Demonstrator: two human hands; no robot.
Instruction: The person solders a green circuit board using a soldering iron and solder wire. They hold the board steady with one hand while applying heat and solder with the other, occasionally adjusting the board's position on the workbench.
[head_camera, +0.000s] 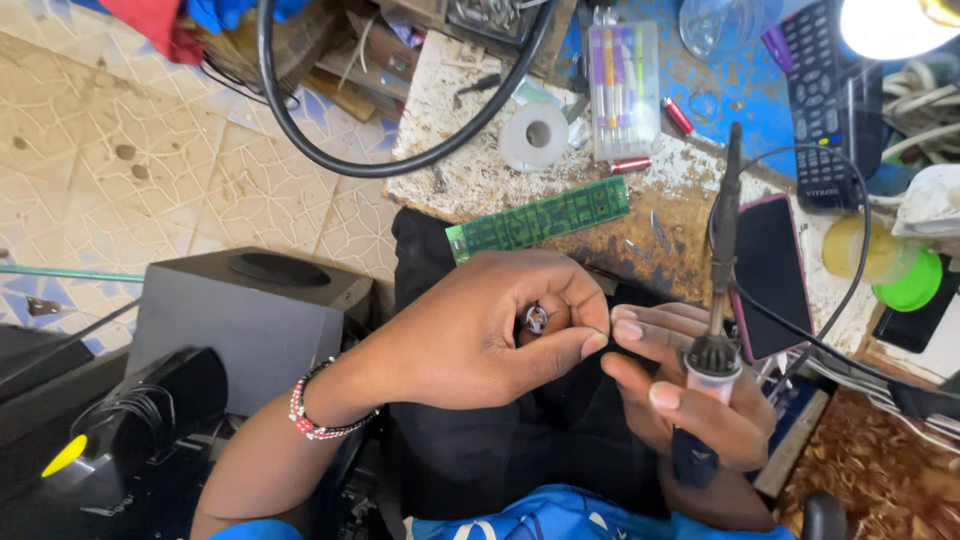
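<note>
Over lap | L hand pinches sm. round silvery part | R hand w/ soldering iron

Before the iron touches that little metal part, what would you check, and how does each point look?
1. Left hand grips the small metal part: ok.
2. Right hand holds the soldering iron by its handle: ok.
3. Iron tip points away from the fingers: ok.
4. Tip hot: cannot tell.
5. Iron's cable off the phone: not ok, it crosses it.
6. Solder within reach: cannot tell.
</note>
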